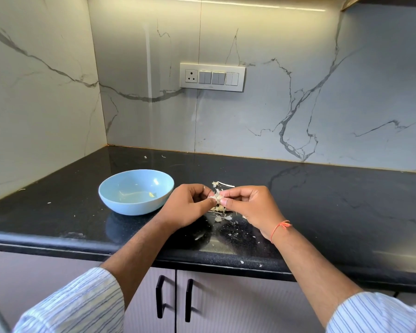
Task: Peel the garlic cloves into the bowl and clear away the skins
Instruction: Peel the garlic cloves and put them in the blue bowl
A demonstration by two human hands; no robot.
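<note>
My left hand (186,205) and right hand (247,206) pinch one garlic clove (217,197) above the counter (322,200) — loose skins (222,217) could scatter, missing the bowl (120,203).

The bowl (136,191) was pale blue, and it stood on a black, glossy countertop (322,200) with fine light speckles. The wall panels (286,104) were white marble with dark grey veins, and the switch plate (212,77) was white with grey switches. The sleeves (82,306) were white with thin blue stripes, the wrist thread (280,228) was orange, the garlic skins (222,217) were off-white, and the cabinet handles (160,296) were black.
</note>
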